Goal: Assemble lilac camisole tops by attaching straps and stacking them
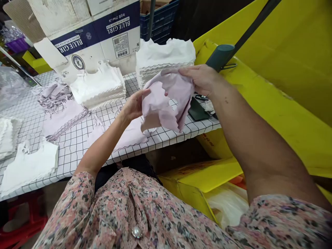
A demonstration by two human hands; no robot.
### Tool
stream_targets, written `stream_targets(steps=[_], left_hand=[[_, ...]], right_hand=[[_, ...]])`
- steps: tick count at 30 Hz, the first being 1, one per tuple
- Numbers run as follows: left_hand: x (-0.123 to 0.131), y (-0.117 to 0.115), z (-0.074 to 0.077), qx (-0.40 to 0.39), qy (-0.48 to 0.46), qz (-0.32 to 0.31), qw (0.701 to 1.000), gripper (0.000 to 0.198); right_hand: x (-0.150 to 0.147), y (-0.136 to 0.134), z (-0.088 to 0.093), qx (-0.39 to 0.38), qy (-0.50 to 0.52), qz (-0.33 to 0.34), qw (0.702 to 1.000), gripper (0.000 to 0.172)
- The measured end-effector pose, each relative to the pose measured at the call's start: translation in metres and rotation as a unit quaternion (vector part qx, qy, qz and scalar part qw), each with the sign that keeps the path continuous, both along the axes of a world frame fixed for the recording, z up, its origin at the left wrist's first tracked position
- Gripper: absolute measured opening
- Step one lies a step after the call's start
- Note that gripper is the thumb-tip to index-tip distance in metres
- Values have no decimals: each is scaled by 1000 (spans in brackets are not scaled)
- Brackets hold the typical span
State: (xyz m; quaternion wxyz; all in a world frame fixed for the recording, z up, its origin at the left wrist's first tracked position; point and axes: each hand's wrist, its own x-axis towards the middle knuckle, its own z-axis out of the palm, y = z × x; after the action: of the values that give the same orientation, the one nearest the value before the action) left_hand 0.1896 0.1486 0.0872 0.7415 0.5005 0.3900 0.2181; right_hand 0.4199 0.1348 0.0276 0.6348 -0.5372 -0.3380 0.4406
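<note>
A pale lilac camisole top (158,103) with scalloped edges is stretched between my hands above the table's near right edge. My left hand (136,103) grips its left side, the thumb on top of the cloth. At the upper right, my right hand (203,79) pinches the cloth between thumb and fingers. Another lilac top (131,135) lies flat on the table below my left hand. Behind the held piece rises a tall stack of white tops (166,55). A second stack of white tops (98,84) is left of it.
Lilac tops (64,117) and white tops (32,164) lie along the checked table (70,148). A beer carton (103,38) stands behind. To the right are a dark green flat item (197,110), a slanted pole (252,24) and yellow panels (285,97). A red stool (26,218) is low left.
</note>
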Motion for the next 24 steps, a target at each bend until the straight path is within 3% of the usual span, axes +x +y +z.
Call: stream_targets(steps=[3, 6, 8, 12, 14, 16, 18, 19, 21, 24], left_hand=[[5, 5, -5, 30, -2, -6, 1000, 25], [9, 17, -12, 88, 4, -5, 996, 18], [9, 24, -15, 148, 34, -18, 988, 12], [4, 26, -18, 278, 186, 56, 941, 7], [1, 18, -19, 311, 206, 76, 925, 19], [0, 8, -21, 305, 171, 61, 935, 33], [1, 1, -21, 263, 146, 76, 951, 20], [2, -1, -20, 238, 145, 99, 955, 10], [5, -3, -16, 190, 154, 135, 960, 16], [11, -6, -5, 159, 133, 107, 972, 21]], right_hand=[[-4, -7, -9, -42, -33, 23, 998, 30], [-18, -21, -20, -20, 2, 144, 989, 35], [-32, -25, -29, -8, 15, 183, 983, 31], [-57, -20, -40, 31, 55, 38, 997, 22], [-67, -19, -37, 64, 86, 14, 994, 13], [-75, -23, -29, 105, 86, 67, 988, 14], [-78, -31, -20, 144, 37, 102, 984, 21], [-77, -34, -17, 159, -6, 95, 983, 23], [-71, -36, -16, 174, -98, 54, 978, 23], [-61, -29, -27, 169, -133, 89, 972, 48]])
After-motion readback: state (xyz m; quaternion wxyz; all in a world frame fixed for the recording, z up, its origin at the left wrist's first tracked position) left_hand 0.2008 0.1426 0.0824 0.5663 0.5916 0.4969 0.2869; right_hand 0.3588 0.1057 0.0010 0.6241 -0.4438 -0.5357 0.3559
